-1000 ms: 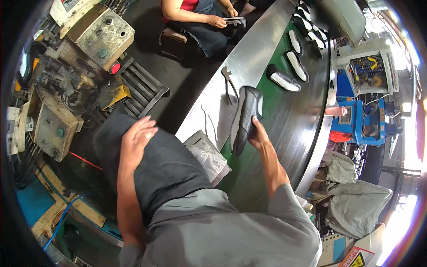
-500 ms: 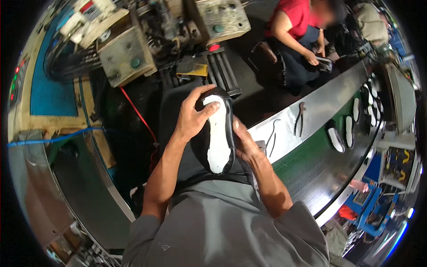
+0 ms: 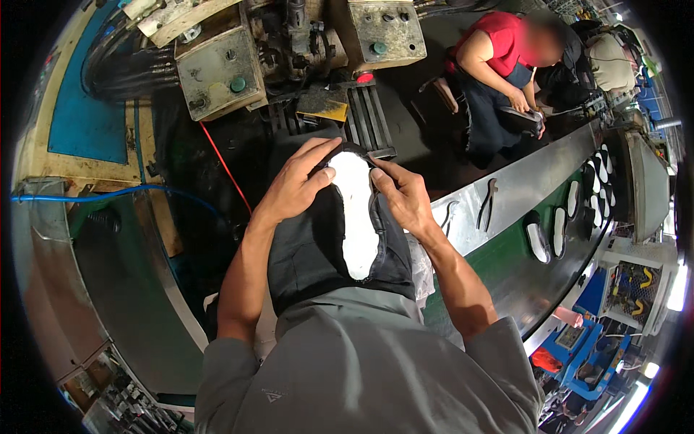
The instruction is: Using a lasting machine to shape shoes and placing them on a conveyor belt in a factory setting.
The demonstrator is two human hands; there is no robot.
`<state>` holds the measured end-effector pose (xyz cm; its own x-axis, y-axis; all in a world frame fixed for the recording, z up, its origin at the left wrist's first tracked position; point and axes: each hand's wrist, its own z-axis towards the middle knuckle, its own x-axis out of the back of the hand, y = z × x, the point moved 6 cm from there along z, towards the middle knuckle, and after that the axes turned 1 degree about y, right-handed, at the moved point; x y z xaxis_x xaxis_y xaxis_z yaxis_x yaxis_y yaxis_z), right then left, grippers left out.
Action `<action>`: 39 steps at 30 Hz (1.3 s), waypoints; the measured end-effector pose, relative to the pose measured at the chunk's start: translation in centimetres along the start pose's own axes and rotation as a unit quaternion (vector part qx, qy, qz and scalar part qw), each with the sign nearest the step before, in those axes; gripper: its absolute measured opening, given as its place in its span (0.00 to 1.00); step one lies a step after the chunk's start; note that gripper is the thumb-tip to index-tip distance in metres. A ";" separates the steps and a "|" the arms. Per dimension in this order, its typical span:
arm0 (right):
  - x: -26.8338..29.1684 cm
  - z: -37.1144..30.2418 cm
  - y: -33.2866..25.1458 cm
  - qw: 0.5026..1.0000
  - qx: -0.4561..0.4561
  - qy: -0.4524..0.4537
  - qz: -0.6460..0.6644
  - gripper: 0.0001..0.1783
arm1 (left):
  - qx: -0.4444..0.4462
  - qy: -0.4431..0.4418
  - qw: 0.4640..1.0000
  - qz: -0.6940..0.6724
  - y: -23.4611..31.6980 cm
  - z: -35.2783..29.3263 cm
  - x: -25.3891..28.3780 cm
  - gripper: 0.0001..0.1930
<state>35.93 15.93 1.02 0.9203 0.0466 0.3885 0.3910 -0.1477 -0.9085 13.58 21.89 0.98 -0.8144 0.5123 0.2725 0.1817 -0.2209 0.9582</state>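
Note:
A black shoe upper [image 3: 358, 224] lies over my lap with its white sole side facing up, its wider end pointing away from me. My left hand [image 3: 293, 186] grips the left edge of that far end, thumb on the white face and fingers round the black rim. Opposite it, my right hand [image 3: 405, 197] pinches the black rim on the right, thumb near the white edge. The fingertips under the rim are partly hidden. To the right, a pair of pincers [image 3: 488, 205] and a thin hooked tool [image 3: 449, 217] lie on a metal ledge [image 3: 531, 168].
Beyond my knees stands a machine with two worn control boxes [image 3: 220, 79]. A green conveyor belt [image 3: 481, 278] on the right carries several shoes [image 3: 536, 239]. A co-worker in red [image 3: 499, 58] sits at far right, holding a shoe. A blue hose [image 3: 108, 197] crosses at left.
My right hand has moved from the shoe's right side up to its far end, its thumb now at the rim. My left hand still grips the far end. The view has shifted slightly.

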 end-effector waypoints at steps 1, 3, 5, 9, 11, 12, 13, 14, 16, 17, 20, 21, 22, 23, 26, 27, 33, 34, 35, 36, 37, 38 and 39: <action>0.0 -0.1 -0.2 1.000 -0.007 -0.006 -0.013 0.26 | 0.019 -0.014 1.000 -0.007 -0.1 0.0 -0.1 0.29; -0.1 -0.2 -0.6 1.000 0.016 0.011 -0.025 0.26 | 0.012 -0.009 1.000 -0.008 0.1 0.2 -0.4 0.30; -0.3 -0.2 -1.1 0.998 0.038 0.026 -0.036 0.26 | 0.007 -0.004 1.000 -0.009 0.1 0.3 -0.8 0.30; -0.4 0.1 -0.8 0.997 0.039 0.027 -0.068 0.25 | 0.002 -0.005 1.000 -0.002 -1.0 0.4 -1.4 0.34; -0.3 0.2 -0.7 0.997 0.033 0.019 -0.072 0.25 | -0.004 -0.016 1.000 0.013 -1.2 0.3 -0.9 0.35; -0.3 0.3 -0.6 0.998 0.018 0.000 -0.058 0.26 | -0.001 -0.033 0.999 0.017 -1.3 0.3 -0.6 0.35; -0.4 0.3 -0.5 0.999 0.002 -0.019 -0.044 0.26 | 0.003 -0.050 0.999 0.022 -1.3 0.3 -0.5 0.35; -0.6 0.5 0.2 0.999 0.002 -0.016 -0.043 0.26 | 0.001 -0.044 0.999 -0.006 -0.9 0.6 -0.3 0.33; -0.5 0.9 -0.3 0.979 0.183 0.074 -0.057 0.28 | -0.001 -0.039 0.999 0.027 -0.3 1.2 -0.1 0.31; -0.5 1.1 -1.2 0.979 0.182 0.075 -0.056 0.28 | 0.002 -0.031 0.998 0.058 -0.3 1.1 -0.1 0.29; -0.8 2.2 -3.2 0.983 0.120 0.049 -0.126 0.26 | -0.014 0.037 0.997 0.061 0.0 1.2 -0.5 0.21; -0.8 2.5 -3.1 0.983 0.119 0.051 -0.127 0.26 | -0.015 0.035 0.997 0.061 -0.3 1.3 -1.0 0.21; -0.7 2.7 -3.2 0.983 0.120 0.057 -0.129 0.24 | -0.053 0.081 0.990 0.098 -0.4 1.3 -1.2 0.19; -0.8 2.9 -3.5 0.982 0.121 0.061 -0.130 0.22 | -0.088 0.128 0.978 0.136 0.0 1.2 -1.1 0.17; -1.1 3.1 -4.2 0.973 0.168 0.093 -0.130 0.17 | -0.071 0.189 0.967 0.152 -0.5 1.4 -2.3 0.11; -1.2 3.2 -4.1 0.971 0.173 0.096 -0.137 0.17 | -0.061 0.218 0.958 0.177 -0.8 1.3 -2.3 0.10; -0.6 3.5 -4.0 0.942 0.278 0.094 -0.163 0.15 | -0.101 0.167 0.970 0.143 -0.5 2.4 -1.4 0.09; -0.3 3.6 -3.9 0.943 0.275 0.096 -0.162 0.15 | -0.122 0.124 0.975 0.135 -0.1 2.6 -1.5 0.09; -0.5 4.2 -3.8 0.952 0.243 0.063 -0.177 0.14 | -0.122 0.122 0.976 0.136 0.0 2.9 -1.4 0.09; -0.7 4.6 -3.6 0.959 0.210 0.029 -0.191 0.14 | -0.108 0.121 0.975 0.151 0.0 3.1 -1.4 0.09; -0.9 4.7 -3.6 0.959 0.209 0.031 -0.189 0.14 | -0.094 0.120 0.974 0.166 -0.1 3.4 -1.4 0.10; -1.2 5.0 -3.3 0.962 0.178 0.039 -0.204 0.14 | -0.082 0.129 0.972 0.178 -0.5 3.6 -1.6 0.10; -1.3 5.2 -3.0 0.964 0.147 0.046 -0.218 0.14 | -0.082 0.127 0.972 0.178 -0.8 3.8 -1.9 0.10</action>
<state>33.63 21.41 2.44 0.6682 -0.0490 0.7424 0.7396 0.1526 -0.6555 17.03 24.25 0.00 -0.8295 0.1631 0.5341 0.4032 -0.4869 0.7748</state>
